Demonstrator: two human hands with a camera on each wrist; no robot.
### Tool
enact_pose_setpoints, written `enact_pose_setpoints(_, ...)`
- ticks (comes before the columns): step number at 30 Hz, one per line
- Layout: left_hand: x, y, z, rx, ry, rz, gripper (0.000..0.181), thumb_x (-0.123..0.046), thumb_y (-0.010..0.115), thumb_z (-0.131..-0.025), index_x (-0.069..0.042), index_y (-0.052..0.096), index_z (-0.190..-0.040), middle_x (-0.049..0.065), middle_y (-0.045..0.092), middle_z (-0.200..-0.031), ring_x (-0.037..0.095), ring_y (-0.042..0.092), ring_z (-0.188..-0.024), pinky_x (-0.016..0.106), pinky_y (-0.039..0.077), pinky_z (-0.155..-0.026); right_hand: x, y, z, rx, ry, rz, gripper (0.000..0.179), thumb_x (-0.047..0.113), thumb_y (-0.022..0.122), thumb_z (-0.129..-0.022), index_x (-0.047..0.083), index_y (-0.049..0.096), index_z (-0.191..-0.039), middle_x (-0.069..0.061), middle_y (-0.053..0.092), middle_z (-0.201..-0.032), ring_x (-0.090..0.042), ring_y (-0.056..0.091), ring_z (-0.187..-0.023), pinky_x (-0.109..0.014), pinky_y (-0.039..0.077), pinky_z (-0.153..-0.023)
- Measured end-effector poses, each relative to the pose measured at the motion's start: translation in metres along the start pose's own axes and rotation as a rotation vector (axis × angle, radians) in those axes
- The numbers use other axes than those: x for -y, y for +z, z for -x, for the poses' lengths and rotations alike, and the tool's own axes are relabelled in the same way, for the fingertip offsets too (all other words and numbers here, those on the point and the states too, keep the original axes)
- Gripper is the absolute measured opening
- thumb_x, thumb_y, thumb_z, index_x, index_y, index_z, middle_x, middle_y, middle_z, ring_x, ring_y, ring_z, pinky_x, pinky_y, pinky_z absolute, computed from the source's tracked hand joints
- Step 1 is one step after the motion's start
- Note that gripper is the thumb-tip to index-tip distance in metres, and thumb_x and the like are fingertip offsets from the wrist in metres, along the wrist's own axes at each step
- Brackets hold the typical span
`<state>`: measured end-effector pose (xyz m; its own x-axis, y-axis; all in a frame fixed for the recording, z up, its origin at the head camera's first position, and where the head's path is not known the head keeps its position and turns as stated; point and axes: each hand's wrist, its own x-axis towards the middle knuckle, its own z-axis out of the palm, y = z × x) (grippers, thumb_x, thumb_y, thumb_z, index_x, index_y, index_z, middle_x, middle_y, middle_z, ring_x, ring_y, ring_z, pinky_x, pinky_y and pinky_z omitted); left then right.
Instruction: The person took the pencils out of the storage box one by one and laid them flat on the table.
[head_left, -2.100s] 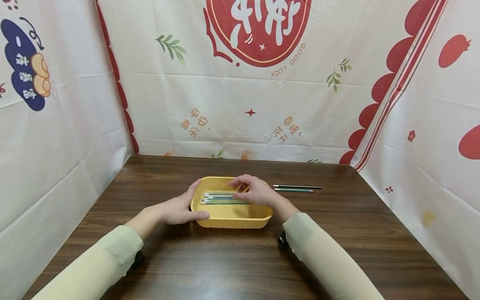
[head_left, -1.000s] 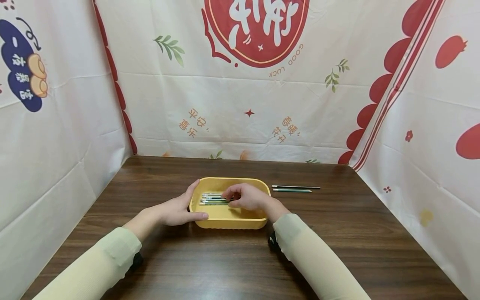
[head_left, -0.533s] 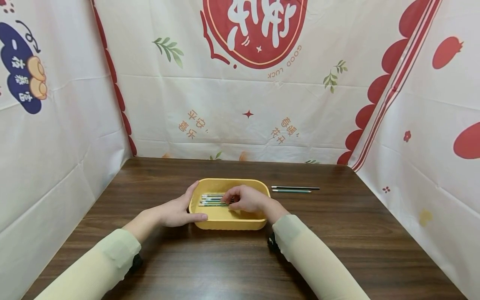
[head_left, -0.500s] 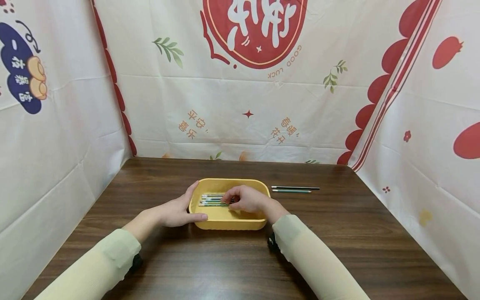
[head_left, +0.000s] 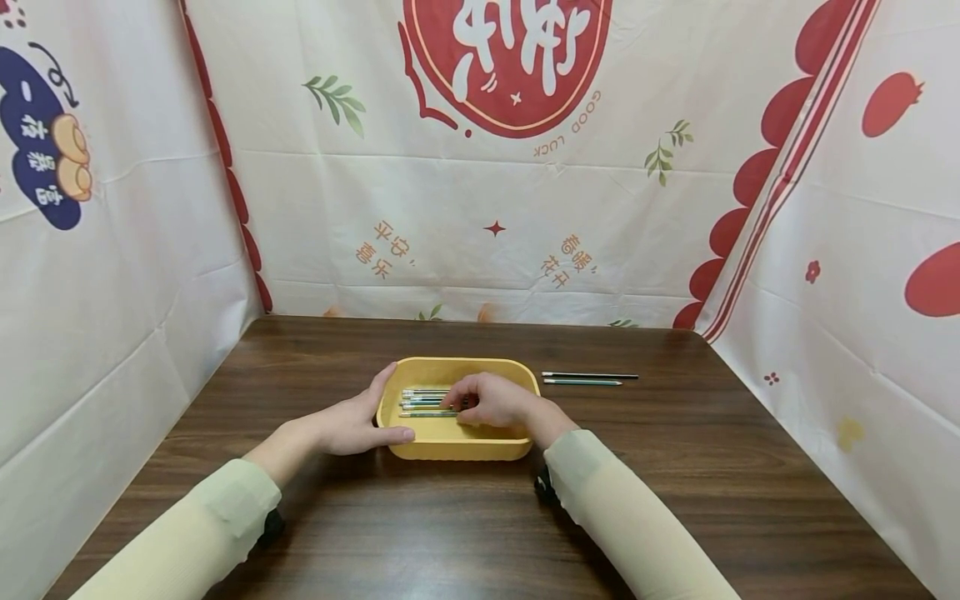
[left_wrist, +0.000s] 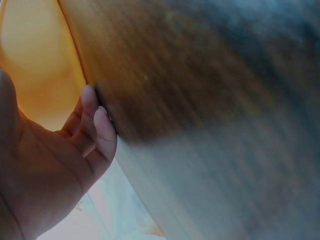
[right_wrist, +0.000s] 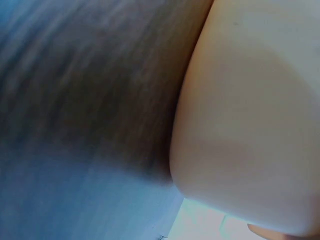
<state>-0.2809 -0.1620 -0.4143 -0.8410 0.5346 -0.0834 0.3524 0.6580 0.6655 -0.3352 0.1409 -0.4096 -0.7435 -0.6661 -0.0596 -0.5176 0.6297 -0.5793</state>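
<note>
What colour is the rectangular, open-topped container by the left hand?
The container is yellow; it shows best in the head view.

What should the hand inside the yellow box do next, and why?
Maybe the right hand should pinch the front pencil and lift it. It lies slightly apart from the other pencils, close to that hand, and the left hand holds the yellow box, so the box probably won't slide.

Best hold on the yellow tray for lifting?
Likely its short end walls, approached from both sides. The yellow tray is long and open-topped, so end grips should keep it level under the pencils. The left hand touches one end; the right hand reaches over the other.
</note>
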Motion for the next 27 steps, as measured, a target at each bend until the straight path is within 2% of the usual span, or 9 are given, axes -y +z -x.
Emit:
enact_pose_setpoints(4,0.0,-0.0001,-0.0003,0.0,0.003,-0.001,0.127,-0.065,0.074,-0.099,-0.014,-0.014,-0.175,0.03,0.025,-0.177,0.04,0.041,-0.158,0.063,0.035,-0.128,0.0003,0.0004,0.0009,-0.005,-0.019,0.051,0.024,0.007,0.079,-0.101,0.021,0.085,-0.119,0.005,0.072,-0.107,-0.008,0.06,-0.094,-0.028,0.052,-0.089)
enact_pose_setpoints(12,0.0003,0.0005,0.0,-0.003,0.005,-0.014,0.128,-0.065,0.073,-0.099,-0.013,-0.014,-0.175,0.031,0.026,-0.176,0.042,0.042,-0.157,0.063,0.035,-0.127,0.0006,0.0005,0.003,-0.016,-0.087,0.133,0.024,0.007,0.076,-0.103,0.023,0.086,-0.118,0.005,0.071,-0.103,-0.007,0.058,-0.089,-0.027,0.051,-0.087)
enact_pose_setpoints(21,-0.0024,0.0005,0.0004,0.002,-0.025,-0.011,0.128,-0.067,0.074,-0.098,-0.013,-0.014,-0.175,0.031,0.026,-0.176,0.043,0.042,-0.157,0.064,0.034,-0.128,0.0011,-0.0009,0.0039,-0.019,-0.121,0.131,0.027,0.004,0.072,-0.101,0.021,0.086,-0.117,0.005,0.067,-0.097,-0.008,0.055,-0.086,-0.024,0.049,-0.081)
enact_pose_setpoints(27,-0.004,0.0012,0.0012,0.0,-0.024,-0.015,0.128,-0.067,0.074,-0.098,-0.013,-0.013,-0.175,0.032,0.025,-0.177,0.044,0.041,-0.158,0.065,0.034,-0.128,0.0008,-0.0012,0.005,-0.032,-0.101,0.102,0.032,0.004,0.07,-0.099,0.024,0.085,-0.12,0.003,0.065,-0.099,-0.011,0.055,-0.087,-0.027,0.048,-0.081)
